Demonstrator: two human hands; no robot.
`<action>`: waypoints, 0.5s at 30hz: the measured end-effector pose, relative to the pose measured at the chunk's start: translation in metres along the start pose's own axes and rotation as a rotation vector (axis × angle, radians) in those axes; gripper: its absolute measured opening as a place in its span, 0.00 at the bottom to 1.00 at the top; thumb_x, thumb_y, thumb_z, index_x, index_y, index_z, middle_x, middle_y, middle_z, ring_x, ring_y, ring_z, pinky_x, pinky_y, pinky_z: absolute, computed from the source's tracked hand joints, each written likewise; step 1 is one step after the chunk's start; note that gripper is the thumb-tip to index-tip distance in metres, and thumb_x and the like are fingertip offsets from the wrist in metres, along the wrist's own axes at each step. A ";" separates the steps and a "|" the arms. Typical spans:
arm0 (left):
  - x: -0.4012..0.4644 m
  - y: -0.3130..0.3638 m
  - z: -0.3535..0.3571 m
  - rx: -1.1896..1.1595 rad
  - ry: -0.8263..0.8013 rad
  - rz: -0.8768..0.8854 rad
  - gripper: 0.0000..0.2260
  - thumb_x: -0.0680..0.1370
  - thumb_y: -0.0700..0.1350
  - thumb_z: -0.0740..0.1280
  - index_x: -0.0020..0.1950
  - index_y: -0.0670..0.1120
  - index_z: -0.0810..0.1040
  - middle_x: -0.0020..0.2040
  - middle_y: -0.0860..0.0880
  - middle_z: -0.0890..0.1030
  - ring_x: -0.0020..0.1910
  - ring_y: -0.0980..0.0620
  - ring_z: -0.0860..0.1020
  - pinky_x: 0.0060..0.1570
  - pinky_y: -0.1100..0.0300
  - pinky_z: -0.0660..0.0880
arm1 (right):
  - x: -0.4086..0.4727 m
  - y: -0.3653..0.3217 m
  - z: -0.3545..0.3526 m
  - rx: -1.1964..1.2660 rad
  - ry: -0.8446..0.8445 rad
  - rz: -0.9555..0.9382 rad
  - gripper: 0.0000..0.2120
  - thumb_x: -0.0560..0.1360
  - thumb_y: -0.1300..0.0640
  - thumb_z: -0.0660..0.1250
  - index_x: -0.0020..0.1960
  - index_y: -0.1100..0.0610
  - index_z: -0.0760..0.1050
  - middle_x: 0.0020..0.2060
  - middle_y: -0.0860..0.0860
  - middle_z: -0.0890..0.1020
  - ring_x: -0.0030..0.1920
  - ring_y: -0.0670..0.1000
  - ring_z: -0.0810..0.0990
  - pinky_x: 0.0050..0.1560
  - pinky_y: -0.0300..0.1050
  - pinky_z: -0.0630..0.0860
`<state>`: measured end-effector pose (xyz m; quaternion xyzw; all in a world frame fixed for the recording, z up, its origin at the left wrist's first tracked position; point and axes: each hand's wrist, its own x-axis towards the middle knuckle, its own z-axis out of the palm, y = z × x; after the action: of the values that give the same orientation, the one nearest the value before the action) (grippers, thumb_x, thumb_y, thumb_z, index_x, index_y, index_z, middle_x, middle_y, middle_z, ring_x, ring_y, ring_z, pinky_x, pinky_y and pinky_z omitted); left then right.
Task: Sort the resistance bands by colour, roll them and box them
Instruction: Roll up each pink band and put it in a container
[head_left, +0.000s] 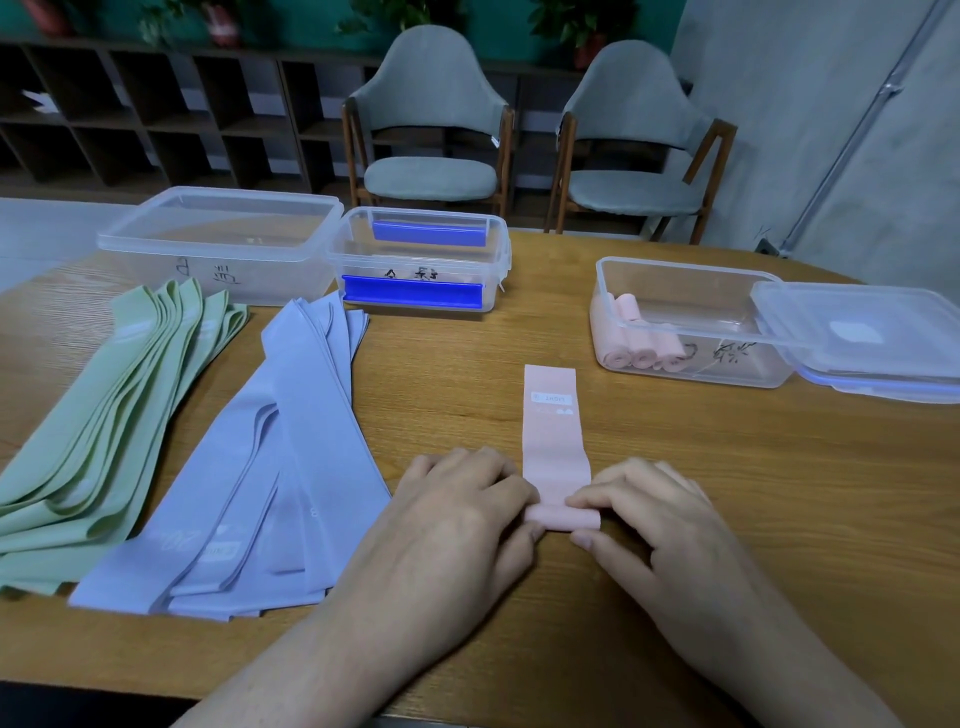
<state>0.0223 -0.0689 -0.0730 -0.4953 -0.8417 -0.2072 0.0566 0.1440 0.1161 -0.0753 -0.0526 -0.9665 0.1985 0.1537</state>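
The flat pink rubber resistance band (555, 441) is pinched at its rolled end by left hand (462, 506) and right hand (644, 525); edges should be kept aligned, tension even.

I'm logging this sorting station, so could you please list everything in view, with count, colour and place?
pink band: one, flat on the table centre, near end rolled
pink rolls: several, in the right box
right box: one, clear, open
lid: one, clear with blue seal, leaning on the right box
purple bands: a pile, flat, left of centre
green bands: a pile, flat, far left
middle box: one, clear, blue clips
left box: one, clear, lidded
table: one, wood
chairs: two, grey, behind
left hand: pinches the roll
right hand: pinches the roll
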 end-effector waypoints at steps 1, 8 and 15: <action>0.000 0.000 0.000 -0.005 0.000 -0.001 0.09 0.80 0.58 0.60 0.53 0.58 0.77 0.51 0.60 0.75 0.52 0.56 0.74 0.52 0.54 0.70 | 0.000 0.000 0.000 0.001 0.007 0.002 0.12 0.78 0.39 0.58 0.55 0.41 0.76 0.50 0.34 0.73 0.52 0.42 0.73 0.52 0.48 0.73; 0.001 -0.001 0.000 0.000 -0.001 -0.003 0.09 0.80 0.58 0.58 0.53 0.58 0.77 0.51 0.60 0.75 0.51 0.56 0.74 0.52 0.53 0.71 | 0.000 -0.001 0.000 0.017 0.021 0.006 0.17 0.80 0.35 0.54 0.57 0.40 0.77 0.50 0.34 0.74 0.52 0.42 0.73 0.53 0.46 0.72; 0.000 0.000 -0.002 -0.002 -0.006 -0.005 0.08 0.80 0.58 0.60 0.54 0.58 0.76 0.51 0.60 0.75 0.52 0.56 0.74 0.52 0.53 0.71 | 0.000 -0.001 -0.001 -0.001 -0.012 0.009 0.13 0.78 0.39 0.57 0.56 0.40 0.76 0.51 0.33 0.73 0.53 0.42 0.73 0.54 0.47 0.72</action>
<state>0.0225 -0.0695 -0.0715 -0.4938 -0.8430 -0.2065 0.0532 0.1444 0.1152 -0.0740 -0.0556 -0.9673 0.1990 0.1468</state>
